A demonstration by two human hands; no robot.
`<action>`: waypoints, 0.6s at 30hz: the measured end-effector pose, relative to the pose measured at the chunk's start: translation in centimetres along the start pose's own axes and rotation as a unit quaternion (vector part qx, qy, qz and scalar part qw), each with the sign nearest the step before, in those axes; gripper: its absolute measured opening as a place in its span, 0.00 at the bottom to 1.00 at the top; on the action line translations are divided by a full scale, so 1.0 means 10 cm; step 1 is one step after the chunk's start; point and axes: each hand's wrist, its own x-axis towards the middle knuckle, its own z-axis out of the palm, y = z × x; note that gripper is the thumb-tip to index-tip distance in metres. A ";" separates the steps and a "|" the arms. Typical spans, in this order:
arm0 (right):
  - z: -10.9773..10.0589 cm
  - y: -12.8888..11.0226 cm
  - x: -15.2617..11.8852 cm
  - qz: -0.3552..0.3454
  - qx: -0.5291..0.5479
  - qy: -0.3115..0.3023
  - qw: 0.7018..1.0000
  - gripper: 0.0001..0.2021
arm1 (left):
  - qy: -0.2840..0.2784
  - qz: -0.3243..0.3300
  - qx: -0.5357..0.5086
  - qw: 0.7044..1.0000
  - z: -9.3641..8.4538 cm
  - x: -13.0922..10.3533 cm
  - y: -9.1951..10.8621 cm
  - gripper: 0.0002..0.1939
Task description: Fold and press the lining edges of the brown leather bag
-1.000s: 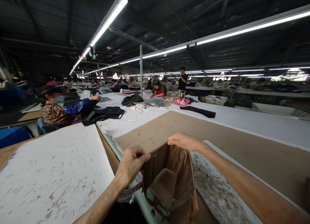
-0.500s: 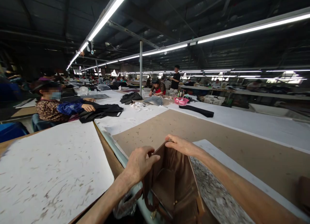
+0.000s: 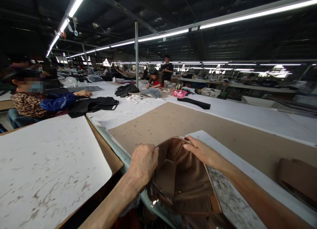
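Observation:
A brown bag (image 3: 190, 176) with its mouth spread wide lies at the table edge, its lining, an inner pocket and small gold-coloured metal parts visible. My left hand (image 3: 145, 161) is closed on the left side of its rim, knuckles up. On the far right part of the rim, my right hand (image 3: 198, 148) pinches the edge between thumb and fingers. A metal clasp (image 3: 154, 202) hangs outside the bag below my left hand. The bottom of the bag runs out of view.
A brown board (image 3: 153, 120) covers the table beyond the bag. Another brown item (image 3: 298, 179) lies at right. A stained white board (image 3: 49, 166) is at left. A masked person (image 3: 32, 100) sits behind it near black cloth (image 3: 95, 105). A pink basket (image 3: 179, 93) stands farther back.
The bag's mouth has opened wider. My left hand has closed on the rim, and my right hand has moved right along with it. The view has shifted, showing more of the brown item at right.

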 end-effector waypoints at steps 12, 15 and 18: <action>0.05 -0.08 0.05 0.024 -0.107 0.039 0.993 0.10 | -0.043 0.091 -0.135 0.986 -0.13 -0.10 -0.11 0.22; 0.02 0.03 -0.01 0.026 -0.105 0.034 0.994 0.12 | -0.044 0.077 -0.124 0.988 -0.15 -0.23 -0.11 0.18; -0.05 0.12 -0.14 0.018 -0.090 0.011 0.996 0.14 | -0.054 0.017 -0.062 0.996 -0.14 -0.36 -0.08 0.14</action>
